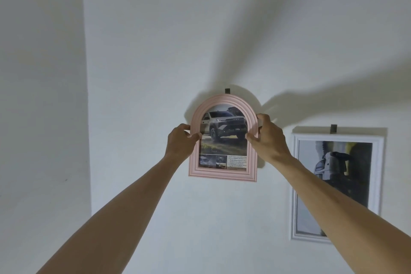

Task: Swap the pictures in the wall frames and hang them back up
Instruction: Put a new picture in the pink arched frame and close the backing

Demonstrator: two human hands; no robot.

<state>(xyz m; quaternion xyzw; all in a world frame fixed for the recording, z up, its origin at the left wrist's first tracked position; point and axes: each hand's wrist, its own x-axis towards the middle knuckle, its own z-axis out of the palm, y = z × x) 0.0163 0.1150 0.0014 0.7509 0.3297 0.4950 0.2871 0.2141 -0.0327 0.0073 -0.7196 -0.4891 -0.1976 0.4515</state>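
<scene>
White wall (144, 51), pink frame (222, 172) at centre just under hook (227, 91). L hand (180, 140) + R hand (270, 138) grip its sides. Keep level, ease hanger onto hook; white frame (294, 184) at right.

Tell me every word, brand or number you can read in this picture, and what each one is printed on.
"TOYOTA": on the grille of the pickup truck in the print inside the pink arched picture frame.
Number plate on that truck: too blurred to read.
Block of small text at the print's lower right: too small to read.
Faint small mark on the grass below the truck: unreadable.
Print in the white rectangular picture frame: no text visible.
</scene>
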